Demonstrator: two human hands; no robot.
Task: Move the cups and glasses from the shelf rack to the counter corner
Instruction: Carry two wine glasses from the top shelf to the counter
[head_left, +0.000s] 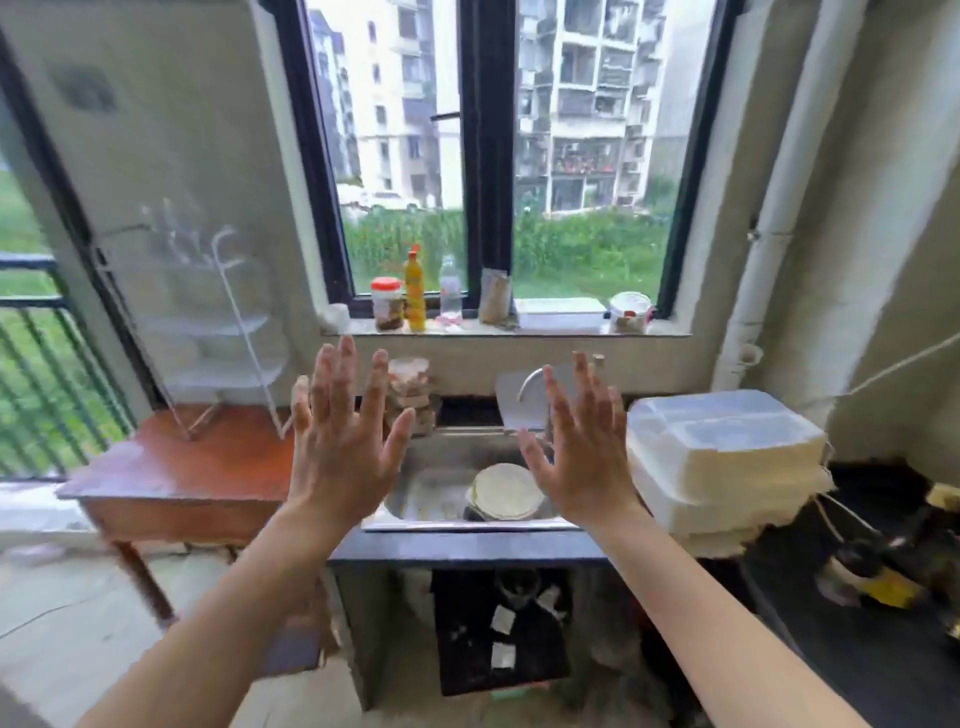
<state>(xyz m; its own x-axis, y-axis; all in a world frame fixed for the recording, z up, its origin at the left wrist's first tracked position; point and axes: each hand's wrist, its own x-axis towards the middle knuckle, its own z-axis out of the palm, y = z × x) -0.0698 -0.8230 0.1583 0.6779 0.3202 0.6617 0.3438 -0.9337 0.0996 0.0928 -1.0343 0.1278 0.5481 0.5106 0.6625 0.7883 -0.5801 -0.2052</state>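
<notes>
Daylight from a wide window falls on a small kitchen. At the left, a white shelf rack (218, 332) stands on a wooden tabletop (171, 467); it is blurred, and I cannot tell any cups on it. Left hand (337, 436) and right hand (576, 447) hover over the sink (441, 493), each grip spread wide and empty. Nothing seems moved yet. White boxes (727, 462) crowd the right side.

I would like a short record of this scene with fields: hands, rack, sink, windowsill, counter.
left hand: open, empty, raised
right hand: open, empty, raised
rack: white wire, on wooden table, left; blurred, contents unclear
sink: holds a plate
windowsill: jars, yellow bottle
counter: white boxes stacked
</notes>
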